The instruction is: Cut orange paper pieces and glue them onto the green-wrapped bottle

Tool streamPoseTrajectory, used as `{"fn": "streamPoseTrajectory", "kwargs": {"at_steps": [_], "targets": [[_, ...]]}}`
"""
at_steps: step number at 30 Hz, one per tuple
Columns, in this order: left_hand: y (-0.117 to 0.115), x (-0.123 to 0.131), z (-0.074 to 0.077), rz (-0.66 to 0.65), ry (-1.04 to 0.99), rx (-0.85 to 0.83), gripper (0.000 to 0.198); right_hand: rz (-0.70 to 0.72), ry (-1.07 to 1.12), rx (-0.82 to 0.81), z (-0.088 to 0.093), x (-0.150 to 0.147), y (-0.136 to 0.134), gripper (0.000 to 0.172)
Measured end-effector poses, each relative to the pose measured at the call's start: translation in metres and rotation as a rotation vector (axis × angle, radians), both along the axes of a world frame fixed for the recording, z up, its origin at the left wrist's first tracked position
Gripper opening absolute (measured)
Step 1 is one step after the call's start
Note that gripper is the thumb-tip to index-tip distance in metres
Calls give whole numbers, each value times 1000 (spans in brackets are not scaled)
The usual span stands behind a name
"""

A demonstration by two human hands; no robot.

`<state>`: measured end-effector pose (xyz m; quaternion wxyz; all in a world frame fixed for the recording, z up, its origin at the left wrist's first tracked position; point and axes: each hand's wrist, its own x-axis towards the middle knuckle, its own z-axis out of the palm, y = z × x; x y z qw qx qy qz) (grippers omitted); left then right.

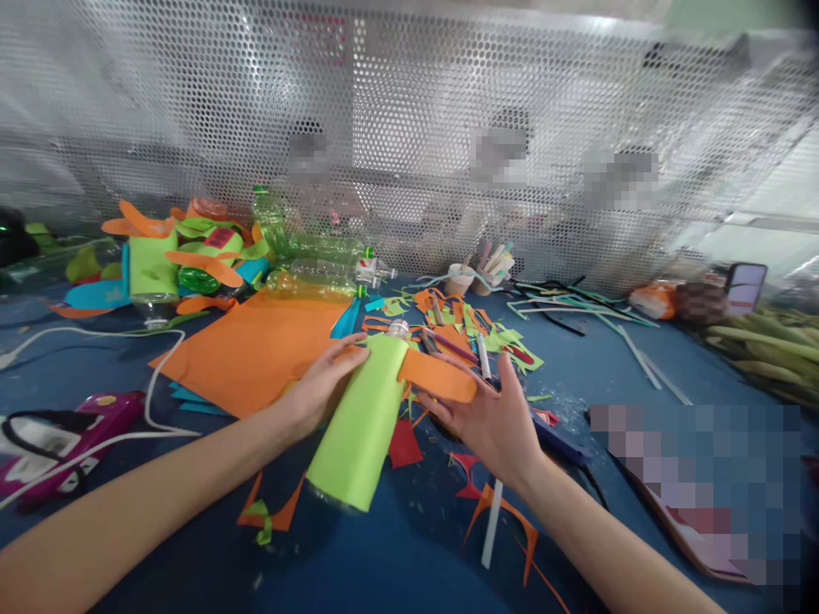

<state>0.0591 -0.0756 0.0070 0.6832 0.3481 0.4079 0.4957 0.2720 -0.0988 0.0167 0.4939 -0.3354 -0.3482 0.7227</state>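
Note:
A plastic bottle (362, 418) wrapped in light green foam or paper is tilted in front of me, its clear neck pointing away. My left hand (329, 379) grips its upper left side, with some fingers hidden behind it. From the bottle's right side sticks out a rounded orange strip (441, 377), like a wing. My right hand (496, 426) is open beside this strip, thumb raised and apart, the other fingers partly behind and under the strip. Loose orange, green and red scraps (406, 443) lie on the table around the bottle.
Orange sheets (249, 350) lie left of the bottle on the blue table (211, 554). Behind are decorated bottles (153, 264) and bare green ones (320, 277). Cups with sticks (492, 271) stand near the perforated metal screen (409, 102). A white cable (153, 401) crosses at left.

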Motion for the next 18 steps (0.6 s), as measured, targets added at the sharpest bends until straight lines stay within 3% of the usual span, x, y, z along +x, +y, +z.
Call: {"fn": "streamPoseTrajectory", "kwargs": {"at_steps": [2, 5, 9, 12, 15, 18], "targets": [[4, -2, -2, 76, -11, 1, 51, 14, -61, -22, -4, -2, 1, 62], [6, -3, -3, 245, -42, 88, 53, 80, -328, -4, -10, -9, -4, 41], [-4, 2, 1, 396, -21, 228, 58, 369, -442, 228, -13, -20, -19, 36], [-15, 7, 6, 381, 20, 291, 61, 408, -410, 354, -16, -24, -28, 49], [-22, 11, 13, 358, 43, 342, 67, 348, -420, 328, -23, -27, -32, 72], [-26, 12, 18, 337, 26, 382, 70, 310, -429, 270, -28, -28, -33, 76]]}}
